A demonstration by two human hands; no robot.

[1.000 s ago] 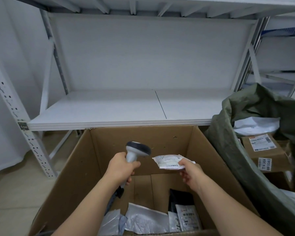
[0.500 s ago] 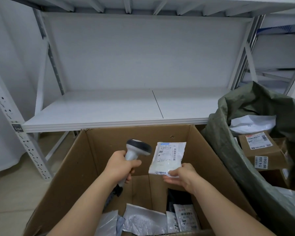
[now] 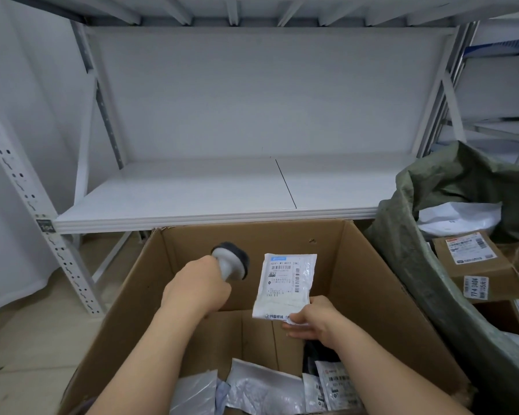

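— Over the big box [image 3: 372, 283], what does the right hand [image 3: 315, 320] hold?
— It pinches a white packet [image 3: 285, 284] by the bottom edge.
— And the left hand [image 3: 197, 287]?
— Its fingers wrap tight around a scanner [image 3: 231, 260].

Carton [image 3: 369, 283] before shelf [image 3: 192, 196], sack [image 3: 450, 187] at right, parcels [image 3: 261, 390] inside carton

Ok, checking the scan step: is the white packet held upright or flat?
Upright: the right hand pinches the white packet by its bottom edge, barcode label facing the camera.
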